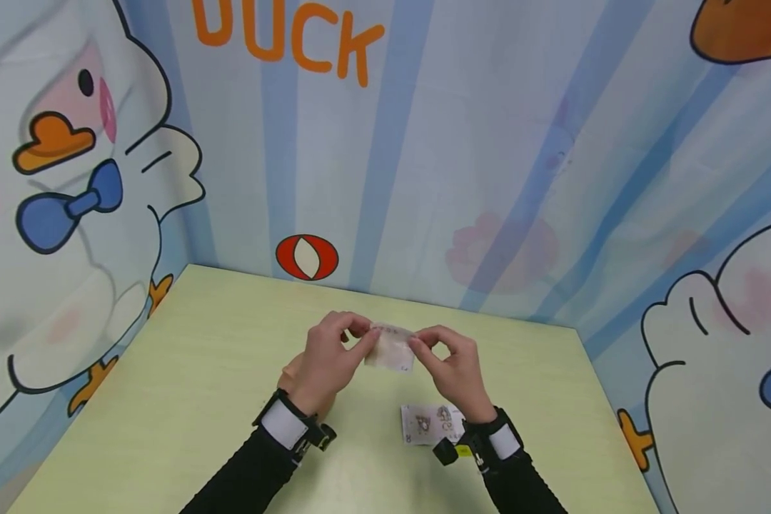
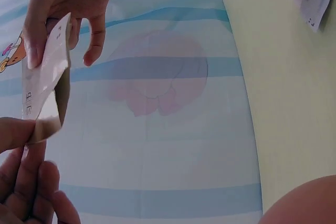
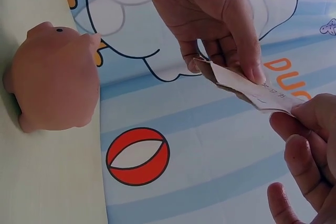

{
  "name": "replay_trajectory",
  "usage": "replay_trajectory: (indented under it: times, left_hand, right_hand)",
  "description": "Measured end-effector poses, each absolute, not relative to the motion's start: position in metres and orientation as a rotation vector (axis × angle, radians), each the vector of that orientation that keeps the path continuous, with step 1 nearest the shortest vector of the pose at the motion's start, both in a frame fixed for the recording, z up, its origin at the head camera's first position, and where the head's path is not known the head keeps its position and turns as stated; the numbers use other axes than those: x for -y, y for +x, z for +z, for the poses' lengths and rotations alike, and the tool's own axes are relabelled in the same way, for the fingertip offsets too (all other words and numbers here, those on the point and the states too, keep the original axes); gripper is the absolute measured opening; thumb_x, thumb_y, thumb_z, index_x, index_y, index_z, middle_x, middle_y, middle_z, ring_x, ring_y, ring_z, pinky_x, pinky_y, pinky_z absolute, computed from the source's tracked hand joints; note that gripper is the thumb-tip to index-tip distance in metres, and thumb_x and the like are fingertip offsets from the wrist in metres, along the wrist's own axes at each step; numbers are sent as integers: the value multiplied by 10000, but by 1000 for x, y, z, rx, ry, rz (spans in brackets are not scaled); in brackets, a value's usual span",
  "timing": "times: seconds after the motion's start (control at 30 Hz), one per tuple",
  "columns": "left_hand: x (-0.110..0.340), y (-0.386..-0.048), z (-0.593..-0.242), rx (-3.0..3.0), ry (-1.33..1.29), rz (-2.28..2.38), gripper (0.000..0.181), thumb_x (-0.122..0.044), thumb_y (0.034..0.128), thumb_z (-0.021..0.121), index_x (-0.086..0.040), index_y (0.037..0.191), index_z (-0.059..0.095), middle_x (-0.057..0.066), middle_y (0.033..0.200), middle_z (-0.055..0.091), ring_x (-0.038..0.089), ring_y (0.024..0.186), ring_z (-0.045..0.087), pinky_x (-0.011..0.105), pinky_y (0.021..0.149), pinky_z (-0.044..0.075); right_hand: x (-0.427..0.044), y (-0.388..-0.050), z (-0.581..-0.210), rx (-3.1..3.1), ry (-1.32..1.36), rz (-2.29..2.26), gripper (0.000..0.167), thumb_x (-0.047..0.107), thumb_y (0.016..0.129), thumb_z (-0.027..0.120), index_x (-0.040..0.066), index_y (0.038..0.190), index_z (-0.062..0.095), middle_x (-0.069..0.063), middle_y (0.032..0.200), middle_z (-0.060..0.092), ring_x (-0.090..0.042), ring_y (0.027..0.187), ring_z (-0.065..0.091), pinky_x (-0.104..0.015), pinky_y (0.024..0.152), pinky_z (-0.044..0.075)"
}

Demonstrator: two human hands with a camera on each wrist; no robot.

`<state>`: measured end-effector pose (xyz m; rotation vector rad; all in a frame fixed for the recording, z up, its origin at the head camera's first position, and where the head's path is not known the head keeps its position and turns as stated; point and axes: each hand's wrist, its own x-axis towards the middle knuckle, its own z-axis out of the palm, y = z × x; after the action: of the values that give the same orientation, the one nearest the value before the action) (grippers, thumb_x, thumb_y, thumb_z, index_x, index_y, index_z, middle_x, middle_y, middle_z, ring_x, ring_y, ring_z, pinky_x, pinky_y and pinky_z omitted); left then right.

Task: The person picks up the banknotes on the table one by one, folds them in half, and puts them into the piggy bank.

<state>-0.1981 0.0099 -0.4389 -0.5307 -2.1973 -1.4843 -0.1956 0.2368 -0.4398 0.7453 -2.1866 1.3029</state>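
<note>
Between my two hands is a pale, creased banknote (image 1: pixel 390 350), raised above the table. My left hand (image 1: pixel 328 357) pinches its left end between thumb and fingers. At the opposite end, the thumb and fingers of my right hand (image 1: pixel 455 368) pinch it too. The wrist views show the note folded over, with small print on its outer face (image 3: pixel 262 92). A pink piggy bank (image 3: pixel 58 80) stands on the table; in the head view my left hand mostly hides it. Printed banknotes (image 1: pixel 424 425) lie below my right hand, partly covered by the wrist.
A small yellow item (image 1: pixel 464 451) shows beside the lying notes, mostly hidden by the right wrist strap. The pale yellow table (image 1: pixel 218 400) ends at a blue-striped cloth backdrop (image 1: pixel 411 178) printed with ducks, which rises at the back and both sides.
</note>
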Motion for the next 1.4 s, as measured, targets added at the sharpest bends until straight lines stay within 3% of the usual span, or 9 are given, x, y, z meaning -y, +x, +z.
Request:
replay_trajectory:
  times: [0.27, 0.57, 1.0, 1.13, 1.4]
  left_hand:
    - [-12, -198, -442, 2167, -507, -1435, 112, -158, 962, 819, -75, 1026, 782, 38, 923, 730, 199, 880, 603, 331, 737, 507]
    - [-12, -194, -442, 2180, -541, -1402, 93, -133, 969, 804, -57, 1008, 767, 45, 901, 724, 210, 863, 613, 362, 740, 529]
    - [-13, -192, -447, 2201, -534, -1489, 116, -144, 975, 802, -62, 1028, 739, 48, 917, 692, 261, 869, 622, 352, 753, 524]
    - [-12, -191, -451, 2228, -542, -1505, 116, -144, 975, 800, -78, 1047, 737, 31, 934, 697, 236, 882, 625, 408, 766, 541]
    - [-11, -187, -455, 2239, -534, -1451, 103, -136, 972, 800, -77, 1035, 745, 30, 933, 718, 193, 868, 622, 387, 755, 538]
  right_hand:
    - [-235, -197, -438, 2173, 749, 1302, 83, -34, 950, 763, 39, 986, 774, -42, 868, 745, -130, 778, 627, -250, 741, 522]
    - [-234, -196, -438, 2157, 758, 1288, 173, -93, 914, 766, 63, 988, 777, -56, 850, 731, -134, 764, 618, -242, 740, 511]
    - [-234, -195, -440, 2162, 766, 1294, 137, -72, 937, 757, 55, 986, 779, -48, 848, 733, -146, 759, 614, -244, 731, 512]
    - [-235, -194, -440, 2163, 740, 1309, 85, -45, 953, 754, 34, 978, 771, -47, 846, 730, -142, 763, 613, -249, 751, 502]
    - [-236, -192, -440, 2170, 715, 1342, 22, 2, 983, 743, 3, 980, 765, -54, 846, 725, -131, 768, 606, -280, 767, 504]
